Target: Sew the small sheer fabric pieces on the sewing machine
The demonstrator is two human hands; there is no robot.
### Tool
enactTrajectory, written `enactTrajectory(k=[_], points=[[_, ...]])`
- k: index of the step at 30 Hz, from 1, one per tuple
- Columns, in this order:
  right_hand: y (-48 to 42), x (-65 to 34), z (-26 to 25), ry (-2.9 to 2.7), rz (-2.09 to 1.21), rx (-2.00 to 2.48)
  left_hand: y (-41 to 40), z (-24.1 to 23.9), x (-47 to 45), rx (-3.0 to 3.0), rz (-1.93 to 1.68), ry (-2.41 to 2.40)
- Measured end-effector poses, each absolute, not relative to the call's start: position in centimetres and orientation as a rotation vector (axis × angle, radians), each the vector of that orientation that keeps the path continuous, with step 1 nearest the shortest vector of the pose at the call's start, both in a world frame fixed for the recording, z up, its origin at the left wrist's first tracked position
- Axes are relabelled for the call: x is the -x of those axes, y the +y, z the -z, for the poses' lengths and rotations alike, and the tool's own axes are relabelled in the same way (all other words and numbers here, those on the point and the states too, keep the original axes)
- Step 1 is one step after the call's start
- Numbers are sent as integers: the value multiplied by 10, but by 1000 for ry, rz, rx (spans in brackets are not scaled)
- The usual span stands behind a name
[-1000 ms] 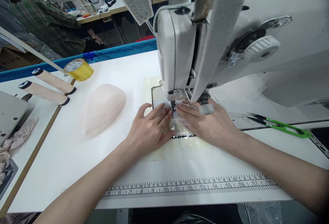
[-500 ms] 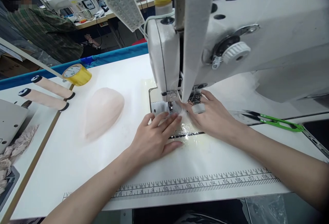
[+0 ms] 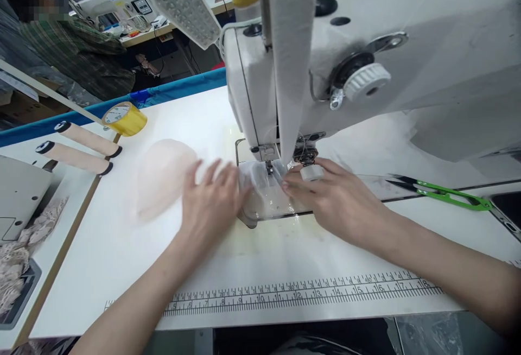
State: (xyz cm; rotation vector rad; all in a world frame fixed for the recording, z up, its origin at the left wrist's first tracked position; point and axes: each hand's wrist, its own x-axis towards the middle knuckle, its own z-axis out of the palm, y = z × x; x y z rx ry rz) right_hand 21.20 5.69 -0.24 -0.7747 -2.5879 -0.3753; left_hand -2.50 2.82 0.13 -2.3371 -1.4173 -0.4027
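My left hand [image 3: 209, 200] is smeared by motion, its fingers spread over the white table between the pale pink moulded cup [image 3: 160, 176] and the needle plate. My right hand [image 3: 334, 197] rests just right of the presser foot [image 3: 269, 168], fingertips pressed on a small sheer white fabric piece [image 3: 264, 186] lying under the needle. A white thimble-like ring [image 3: 311, 173] sits on one right finger. The white sewing machine [image 3: 366, 62] towers over both hands, with a wide white tape [image 3: 291, 56] hanging down its front.
Green thread snips [image 3: 443, 195] lie at the right. A yellow tape roll [image 3: 124, 119] and two pale thread cones [image 3: 81, 146] sit at the left. A printed ruler [image 3: 301, 292] runs along the table's front. Another person [image 3: 69, 45] is at the back left.
My left hand has slid left, off the fabric at the needle plate and toward the pink cup. My right hand stays by the presser foot. The view shifted slightly.
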Motion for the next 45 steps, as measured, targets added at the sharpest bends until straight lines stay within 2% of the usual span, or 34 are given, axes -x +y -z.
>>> enactTrajectory(k=[2,5,9,16,25,39,45], points=[[49,-207,4,-2571,363,758,31,-3,30,2221,470,-1461],[42,-203,5,-2541,430,775,28,-4,24,2531,624,-1282],[42,-202,7,-2555,418,756,23,5,7,2801,621,-1262],[49,-202,13,-2556,274,786,30,15,11,2725,520,-1261],[52,-202,13,-2580,426,863,25,16,4,2603,483,-1167],[54,-201,16,-2575,389,859,25,16,3,2584,476,-1178],[55,-200,12,-2485,456,728,23,17,8,2622,609,-1207]])
